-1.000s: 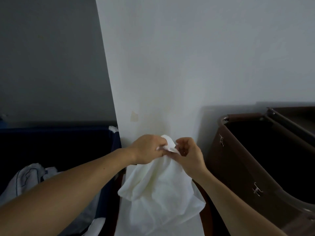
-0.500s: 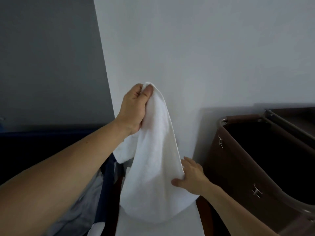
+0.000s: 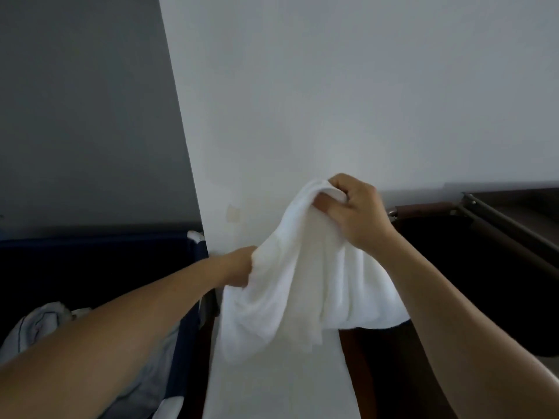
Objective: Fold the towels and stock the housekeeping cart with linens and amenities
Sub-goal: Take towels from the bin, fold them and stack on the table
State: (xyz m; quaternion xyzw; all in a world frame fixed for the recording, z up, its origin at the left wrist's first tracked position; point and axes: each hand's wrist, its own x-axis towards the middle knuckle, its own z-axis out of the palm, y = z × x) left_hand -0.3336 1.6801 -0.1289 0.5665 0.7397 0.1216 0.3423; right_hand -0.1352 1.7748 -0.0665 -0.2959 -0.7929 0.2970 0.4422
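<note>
Fingers [image 3: 338,184] of our right hand [image 3: 355,214] are clamping, curled, round the top edge of the white towel [image 3: 302,285], which is hanging below and left of them. Our left hand [image 3: 239,266] is touching the towel's lower fold; its fingers are sitting hidden behind cloth, so we cannot tell their grip.

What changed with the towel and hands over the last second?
The hands swapped roles: the right hand rose and now grips the white towel at its top, while the left hand dropped from the top to hold its left edge. The towel still hangs unfolded; the blue bin and brown bin stayed put.
</note>
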